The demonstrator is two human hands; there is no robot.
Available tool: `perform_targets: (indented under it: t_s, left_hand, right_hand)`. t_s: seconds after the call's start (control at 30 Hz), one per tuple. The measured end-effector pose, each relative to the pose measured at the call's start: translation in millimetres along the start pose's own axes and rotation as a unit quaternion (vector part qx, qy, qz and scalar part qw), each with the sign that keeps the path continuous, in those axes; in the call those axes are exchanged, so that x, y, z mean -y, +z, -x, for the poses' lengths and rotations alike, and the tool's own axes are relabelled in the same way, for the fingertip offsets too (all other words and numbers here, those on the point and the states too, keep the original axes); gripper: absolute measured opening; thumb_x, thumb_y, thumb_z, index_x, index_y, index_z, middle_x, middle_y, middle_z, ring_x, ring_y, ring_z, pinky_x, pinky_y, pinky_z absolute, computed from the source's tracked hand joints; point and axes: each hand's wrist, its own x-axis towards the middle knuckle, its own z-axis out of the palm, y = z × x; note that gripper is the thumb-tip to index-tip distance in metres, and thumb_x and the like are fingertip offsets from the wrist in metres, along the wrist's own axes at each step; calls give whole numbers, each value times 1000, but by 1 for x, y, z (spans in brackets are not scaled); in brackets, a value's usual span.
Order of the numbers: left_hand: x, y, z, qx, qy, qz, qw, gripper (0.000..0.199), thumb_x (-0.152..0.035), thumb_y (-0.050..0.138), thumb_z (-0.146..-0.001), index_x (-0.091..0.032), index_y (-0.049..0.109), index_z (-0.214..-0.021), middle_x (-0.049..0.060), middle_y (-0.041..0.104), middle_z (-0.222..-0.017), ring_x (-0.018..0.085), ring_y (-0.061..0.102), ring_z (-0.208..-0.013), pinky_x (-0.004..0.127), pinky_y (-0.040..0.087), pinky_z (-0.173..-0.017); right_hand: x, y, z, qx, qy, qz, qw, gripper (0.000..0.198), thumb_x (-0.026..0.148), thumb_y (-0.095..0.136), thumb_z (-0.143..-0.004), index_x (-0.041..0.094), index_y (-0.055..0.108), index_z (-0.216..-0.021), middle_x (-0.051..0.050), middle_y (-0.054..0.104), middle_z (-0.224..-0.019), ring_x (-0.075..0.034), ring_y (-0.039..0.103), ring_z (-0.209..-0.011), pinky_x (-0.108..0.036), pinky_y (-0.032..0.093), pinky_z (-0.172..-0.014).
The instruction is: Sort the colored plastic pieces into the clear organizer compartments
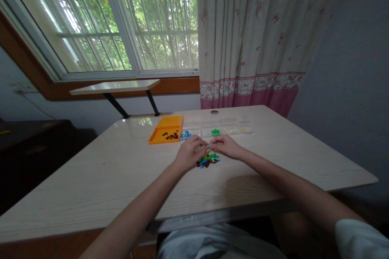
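Note:
My left hand [190,152] and my right hand [225,145] meet over the middle of the table, fingers closed in pinches with the fingertips almost touching. A tiny green building brick [208,145] shows between the fingertips; its shape is too small to make out fully. Just below them lies a loose pile of small bricks [209,159] in brown, blue, green and pale yellow. The left hand covers the pile's left edge. Behind the hands, blue bricks [186,134] and green bricks [215,132] lie in clear plastic trays.
An open orange box [158,140] holds dark brown bricks [172,135]. To the right, clear trays hold pale yellow bricks [230,130] and yellow bricks [244,129]. A raised shelf [118,85] on black legs stands at the table's [273,149] back left, below the window.

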Motion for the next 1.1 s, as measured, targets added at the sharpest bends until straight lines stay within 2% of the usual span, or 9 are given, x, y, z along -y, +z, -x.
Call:
perform_targets:
  t_s: [0.1,0.2,0.47,0.73,0.93,1.0,1.1]
  left_hand:
    - [-1,-1,-1,-9,-12,0,1000,14,-24,52,-79,-18,63,-85,5,58,-79,15,54,-78,27,43,-70]
    - [-1,-2,-2,-16,-19,2,1000,14,-24,53,-79,-17,63,-85,4,58,-78,14,54,-77,26,43,-70]
    - [0,0,-2,-19,-15,9,1000,13,-24,53,-78,-17,64,-83,4,59,-77,14,54,-76,26,42,-69]
    - [-1,0,-2,-8,-13,9,1000,13,-24,54,-78,-16,64,-81,4,60,-76,15,54,-76,26,42,-70]
    - [1,-5,-4,4,-37,14,999,19,-27,53,-78,-16,64,-88,5,59,-80,14,53,-77,25,41,-71]
    - [6,-9,-4,38,-55,12,998,18,-27,53,-78,-16,65,-87,4,59,-80,13,53,-76,24,41,-69]
    - [17,-17,-1,149,-92,14,984,18,-28,54,-75,-15,66,-80,3,60,-71,12,51,-65,22,38,-61]
  right_hand:
    - [2,1,2,-33,-22,52,998,33,41,60,-71,12,63,-86,1,53,-67,-3,34,-45,-17,25,-42]
    - [5,1,4,-63,-56,117,990,31,40,59,-72,14,64,-87,2,52,-65,-3,27,-42,-17,20,-39]
    - [10,0,6,-94,-174,244,949,18,32,61,-74,17,66,-82,-1,57,-70,-7,43,-53,-19,33,-49]
    - [12,-1,11,-84,-216,339,912,17,32,56,-79,18,64,-85,-3,60,-75,-11,52,-65,-21,38,-57]
    - [14,-6,12,-108,-255,377,884,16,30,54,-81,19,63,-86,-3,62,-79,-11,55,-68,-21,41,-60]
    - [15,-11,12,-131,-271,385,872,16,30,53,-82,19,63,-87,-3,63,-80,-11,56,-69,-21,42,-61]
    - [18,-21,11,-177,-291,392,855,16,30,52,-82,19,63,-87,-4,64,-82,-12,57,-72,-22,43,-64]
